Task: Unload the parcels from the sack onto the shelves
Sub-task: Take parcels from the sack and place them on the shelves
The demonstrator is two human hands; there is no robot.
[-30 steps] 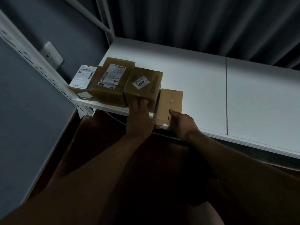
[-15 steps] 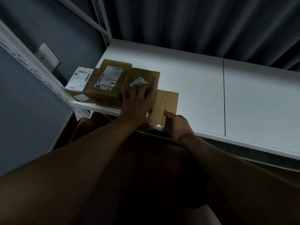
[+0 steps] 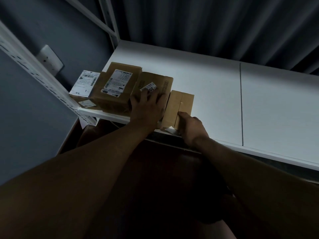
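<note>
White shelf [image 3: 215,94] ran left to right, four brown parcels lined up at its near-left corner, touching side by side. Far-left parcel [image 3: 82,94] carried a white barcode label, lone "1" readable, the rest too small. Next, taller parcel [image 3: 114,94] had a printed shipping label, text unreadable. Third parcel [image 3: 155,83] had a small sticker showing "20", remainder hidden under fingers. Rightmost small parcel [image 3: 181,106] was plain, with a tape seam down the top. Left hand [image 3: 146,109] lay flat on the third parcel, fingers spread and straight, pressing its top. Right hand [image 3: 191,128] was at the small parcel's near end, thumb on top, fingers curled around the near edge, gripping it. Sack not identifiable in the dark area below
</note>
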